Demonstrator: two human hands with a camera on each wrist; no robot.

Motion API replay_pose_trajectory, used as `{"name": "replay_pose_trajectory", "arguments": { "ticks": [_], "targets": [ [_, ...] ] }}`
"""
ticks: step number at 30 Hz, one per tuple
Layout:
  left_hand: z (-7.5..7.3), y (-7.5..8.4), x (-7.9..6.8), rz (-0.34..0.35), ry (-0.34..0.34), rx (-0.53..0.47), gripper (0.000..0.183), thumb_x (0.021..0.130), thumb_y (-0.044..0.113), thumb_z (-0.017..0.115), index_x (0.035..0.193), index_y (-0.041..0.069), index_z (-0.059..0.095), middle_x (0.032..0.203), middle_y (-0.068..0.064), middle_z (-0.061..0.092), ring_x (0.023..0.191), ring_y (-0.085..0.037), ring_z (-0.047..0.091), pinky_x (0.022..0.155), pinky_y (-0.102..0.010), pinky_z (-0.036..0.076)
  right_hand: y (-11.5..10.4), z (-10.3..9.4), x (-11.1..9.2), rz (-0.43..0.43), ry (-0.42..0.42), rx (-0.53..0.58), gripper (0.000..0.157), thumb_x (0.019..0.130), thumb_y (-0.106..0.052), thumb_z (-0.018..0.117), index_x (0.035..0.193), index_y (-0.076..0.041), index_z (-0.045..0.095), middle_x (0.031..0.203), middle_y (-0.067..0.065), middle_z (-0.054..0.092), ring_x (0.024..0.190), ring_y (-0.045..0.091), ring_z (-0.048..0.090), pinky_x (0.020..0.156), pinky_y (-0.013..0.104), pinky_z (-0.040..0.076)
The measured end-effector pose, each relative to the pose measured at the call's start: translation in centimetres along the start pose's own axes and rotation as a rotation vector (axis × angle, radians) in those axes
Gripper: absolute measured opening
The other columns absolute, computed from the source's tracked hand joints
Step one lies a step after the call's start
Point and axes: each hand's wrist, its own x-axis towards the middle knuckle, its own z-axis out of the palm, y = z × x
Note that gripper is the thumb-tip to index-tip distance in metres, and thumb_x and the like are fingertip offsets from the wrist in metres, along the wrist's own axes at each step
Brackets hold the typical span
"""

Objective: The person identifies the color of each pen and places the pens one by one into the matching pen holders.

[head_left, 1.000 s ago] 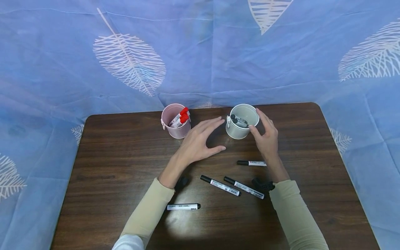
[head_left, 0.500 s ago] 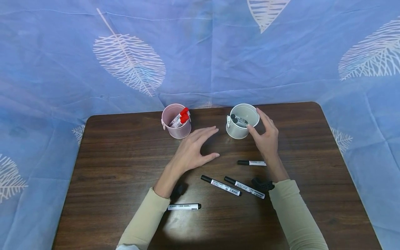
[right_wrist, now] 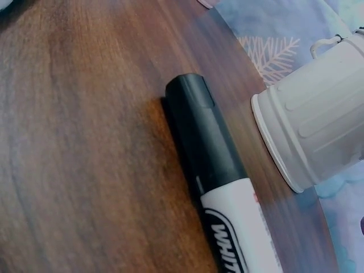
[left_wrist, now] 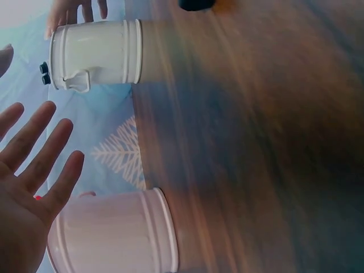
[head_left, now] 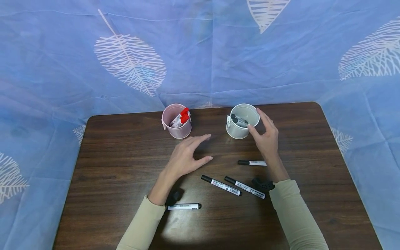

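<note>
On the right side of a small white bucket (head_left: 236, 132), my right hand (head_left: 268, 137) holds its rim, thumb on the near side and a finger on the far side. Two black-capped markers (head_left: 240, 121) lean inside that bucket. My left hand (head_left: 183, 158) hovers over the table with fingers spread and nothing in them, nearest the pink bucket (head_left: 177, 133). Red-capped markers (head_left: 180, 118) stand in the pink one. In the left wrist view, the left hand's open fingers (left_wrist: 48, 148) show between both buckets. The right wrist view shows a black-capped marker (right_wrist: 210, 136) close up, the right hand mostly hidden.
Black-capped markers lie on the brown table (head_left: 125, 166): one marker (head_left: 221, 186) in the middle, another marker (head_left: 245, 187) beside it, one marker (head_left: 184, 206) by the left wrist, one partly under the right wrist. A blue leaf-print cloth (head_left: 200, 52) hangs behind.
My left hand has drawn back leftward and toward me, away from the white bucket. The right hand stays at that bucket's rim, and the markers on the table have not moved.
</note>
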Motion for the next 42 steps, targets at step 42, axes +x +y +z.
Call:
{"name": "replay_pose_trajectory", "arguments": {
  "ticks": [42],
  "targets": [
    [-0.9,0.4,-8.5,-0.103,-0.081,0.128,0.075,0.082,0.05,0.077,0.146,0.021,0.05,0.148,0.003,0.048,0.132,-0.019,0.047,0.104,-0.048,0.042,-0.2,-0.2,-0.1,0.02,-0.024,-0.021,0.062,0.087,-0.013,0.076,0.144,-0.023,0.054,0.144,-0.004,0.054,0.132,0.022,0.049,0.112,0.044,0.033]
  ]
}}
